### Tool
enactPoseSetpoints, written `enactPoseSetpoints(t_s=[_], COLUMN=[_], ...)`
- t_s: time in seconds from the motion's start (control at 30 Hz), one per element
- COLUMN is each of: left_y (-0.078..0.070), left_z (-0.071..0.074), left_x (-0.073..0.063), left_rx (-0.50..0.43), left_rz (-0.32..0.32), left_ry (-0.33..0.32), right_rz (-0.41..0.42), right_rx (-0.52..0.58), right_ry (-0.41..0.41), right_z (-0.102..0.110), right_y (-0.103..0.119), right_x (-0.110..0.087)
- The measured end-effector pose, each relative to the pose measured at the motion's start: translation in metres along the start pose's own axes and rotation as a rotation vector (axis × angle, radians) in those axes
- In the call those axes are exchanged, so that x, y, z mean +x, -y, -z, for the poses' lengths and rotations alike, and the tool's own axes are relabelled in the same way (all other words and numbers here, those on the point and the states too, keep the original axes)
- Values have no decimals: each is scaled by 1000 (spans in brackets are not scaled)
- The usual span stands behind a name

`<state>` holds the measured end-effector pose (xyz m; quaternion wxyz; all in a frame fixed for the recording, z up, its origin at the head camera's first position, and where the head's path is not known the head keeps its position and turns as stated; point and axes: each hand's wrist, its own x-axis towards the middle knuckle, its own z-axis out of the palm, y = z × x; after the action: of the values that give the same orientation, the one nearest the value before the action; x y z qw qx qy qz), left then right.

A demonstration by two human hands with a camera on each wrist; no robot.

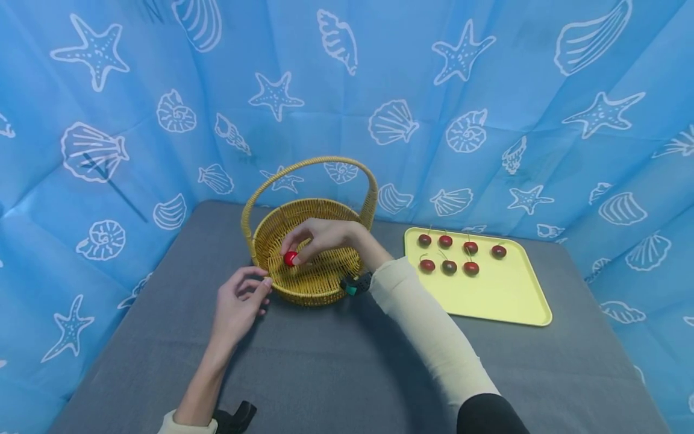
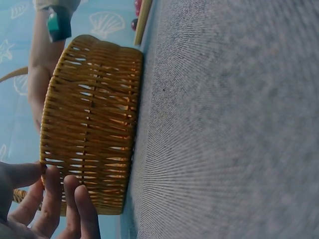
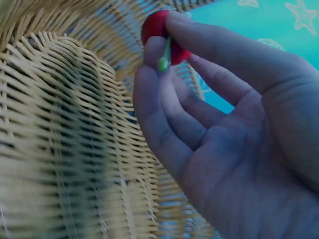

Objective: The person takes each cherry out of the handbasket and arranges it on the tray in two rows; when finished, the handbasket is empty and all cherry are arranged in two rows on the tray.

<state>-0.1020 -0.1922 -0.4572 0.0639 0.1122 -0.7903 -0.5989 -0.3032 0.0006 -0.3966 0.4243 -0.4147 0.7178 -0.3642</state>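
Note:
A yellow wicker basket point(image 1: 314, 294) with a tall arched handle stands on the grey cloth. Inside it, above the woven bottom, my right hand point(image 1: 323, 236) pinches a red cherry point(image 1: 290, 258) between thumb and fingertips. The green stem of that cherry point(image 3: 153, 25) shows in the right wrist view. At the near left of the basket, my left hand point(image 1: 238, 301) holds the rim, with the thumb on one side and fingers along the outer wall point(image 2: 89, 119). Part of the basket's inside is hidden by my right hand and forearm.
To the right lies a yellow tray point(image 1: 499, 301) with several dark red cherries point(image 1: 470, 268) towards its far left part. Behind the table point(image 1: 325, 374) hangs a blue curtain point(image 1: 412, 72) printed with shells and starfish. The basket handle point(image 1: 311, 161) arches over the far side.

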Motion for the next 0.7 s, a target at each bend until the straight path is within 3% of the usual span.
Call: enactPoseSetpoints(t_s=[0.3,0.53,0.7], left_y=[3,2,1], left_z=[1,3,4], left_x=[-5,-3,-2], left_rx=[-7,-21,-21], left_rz=[13,-3,-12], left_ry=[8,29,36], right_rz=[48,17,-14], right_rx=[-24,-31,66], right_ry=[-84,-163,-237], right_z=[18,30,34], right_y=[-4,-7,-23], right_x=[-57,-126,-173])
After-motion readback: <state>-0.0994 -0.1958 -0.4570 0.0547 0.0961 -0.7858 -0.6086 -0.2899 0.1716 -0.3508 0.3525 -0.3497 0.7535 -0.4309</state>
